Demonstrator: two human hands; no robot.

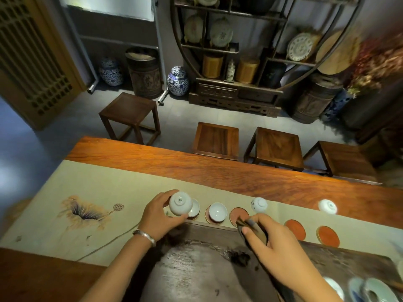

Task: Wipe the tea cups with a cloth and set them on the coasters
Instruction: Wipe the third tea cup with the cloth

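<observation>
Item: tea service on a wooden tabletop (239, 171) with a beige painted runner (98, 192), lower half of the frame. Left hand (160, 216), centre-left: fingers clamped around an inverted white tea cup (180, 203), foot ring facing the camera, held above the leftmost coaster. That coaster already carries an upright cup (194, 209), partly hidden behind the held one. Second coaster (212, 221), just right of it: one upright cup (217, 211) seated. Third coaster (238, 214), centre of frame: bare, its lower edge covered by the right hand (279, 245), whose fingers are pinched together on a dark folded cloth (253, 232). Two further coasters, (295, 228) and (328, 235), right of centre: bare. Two inverted cups, (259, 204) and (327, 206), stand on the runner above the coaster row, not yet handled. Dark stone tea tray (196, 269), bottom centre, beneath both wrists. Step in hand, by judgement: wiping of the third cup, hands well apart, cloth not touching porcelain. Next move calls for bringing cloth and cup together, wiping bowl and rim, turning the cup upright, and seating it on the bare third coaster without knocking the seated neighbours.
</observation>
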